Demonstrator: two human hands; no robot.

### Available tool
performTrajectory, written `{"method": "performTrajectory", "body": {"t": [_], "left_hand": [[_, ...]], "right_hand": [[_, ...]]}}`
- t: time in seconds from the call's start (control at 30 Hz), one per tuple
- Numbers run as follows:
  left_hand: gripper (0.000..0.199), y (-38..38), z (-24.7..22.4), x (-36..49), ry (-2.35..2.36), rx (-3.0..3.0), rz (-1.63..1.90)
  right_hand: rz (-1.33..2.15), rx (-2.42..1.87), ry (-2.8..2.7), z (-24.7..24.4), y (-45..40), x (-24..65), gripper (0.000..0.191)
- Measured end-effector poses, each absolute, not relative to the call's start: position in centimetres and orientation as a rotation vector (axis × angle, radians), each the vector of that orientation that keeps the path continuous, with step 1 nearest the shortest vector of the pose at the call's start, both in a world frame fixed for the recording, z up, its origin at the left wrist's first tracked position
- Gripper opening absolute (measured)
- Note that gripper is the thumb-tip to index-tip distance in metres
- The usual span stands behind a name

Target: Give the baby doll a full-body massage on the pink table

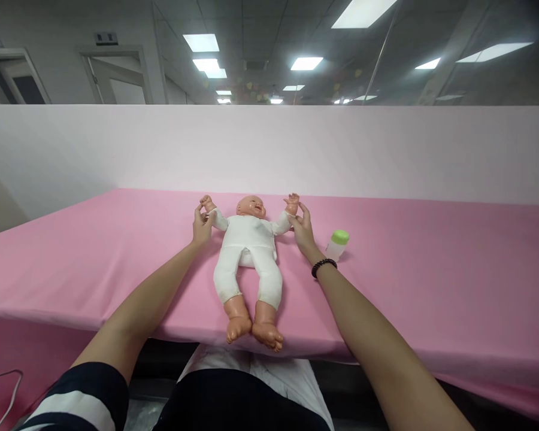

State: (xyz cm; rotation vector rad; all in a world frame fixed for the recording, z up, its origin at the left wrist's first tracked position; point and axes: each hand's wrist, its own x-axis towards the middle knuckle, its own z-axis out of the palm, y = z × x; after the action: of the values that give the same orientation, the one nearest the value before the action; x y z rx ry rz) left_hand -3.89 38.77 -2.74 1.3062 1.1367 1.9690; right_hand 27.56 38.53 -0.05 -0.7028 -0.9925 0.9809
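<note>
A baby doll [249,233] with a white cloth body lies on its back on the pink-covered table [386,281], its feet toward me at the front edge. Both its arms are bent up beside the head, which is turned to the right. My left hand [202,225] is closed round the doll's arm on the left, near the wrist. On the other side, my right hand [303,229] grips the doll's arm on the right, also by the wrist. A dark beaded bracelet [324,268] circles my right wrist.
A bottle [336,245] with a green cap stands just right of my right hand. Behind the table runs a low white wall [269,149] with glass above it. A thin cable [15,389] hangs at the lower left.
</note>
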Motion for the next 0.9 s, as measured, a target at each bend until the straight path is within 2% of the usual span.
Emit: {"method": "performTrajectory", "body": {"t": [0.1,0.17,0.33,0.47,0.57,0.67,0.73,0.8,0.9], "left_hand": [[0.051,38.2,-2.1,-3.5,1.138,1.331,2.001],[0.038,37.8,-1.6,-3.2,1.140,1.311,2.025],[0.019,37.2,-0.5,-2.7,1.195,1.244,2.056],[0.026,38.0,0.8,-3.1,1.279,1.232,1.962],[0.029,40.2,2.0,-4.4,1.515,1.288,1.690],[0.024,43.1,2.6,-5.8,1.701,1.374,1.388],[0.015,44.8,2.3,-6.2,1.784,1.394,1.201],[0.018,46.1,1.7,-6.0,1.903,1.388,1.019],[0.023,47.1,1.1,-5.1,2.053,1.378,0.854]], "right_hand": [[0.902,-0.676,-0.989,0.6,38.6,27.5,0.022],[0.836,-0.678,-0.984,0.9,38.7,27.6,0.009],[0.764,-0.800,-0.951,0.9,38.8,27.9,0.011],[0.748,-0.834,-1.105,1.2,39.7,28.4,0.016],[0.770,-0.919,-1.208,2.0,41.8,28.8,0.019],[0.714,-1.232,-1.284,2.4,44.3,28.9,0.024],[0.647,-1.509,-1.396,2.0,45.5,28.6,0.015],[0.628,-1.695,-1.473,0.9,46.2,28.0,0.001],[0.662,-1.769,-1.472,-0.4,46.4,27.0,0.015]]}}
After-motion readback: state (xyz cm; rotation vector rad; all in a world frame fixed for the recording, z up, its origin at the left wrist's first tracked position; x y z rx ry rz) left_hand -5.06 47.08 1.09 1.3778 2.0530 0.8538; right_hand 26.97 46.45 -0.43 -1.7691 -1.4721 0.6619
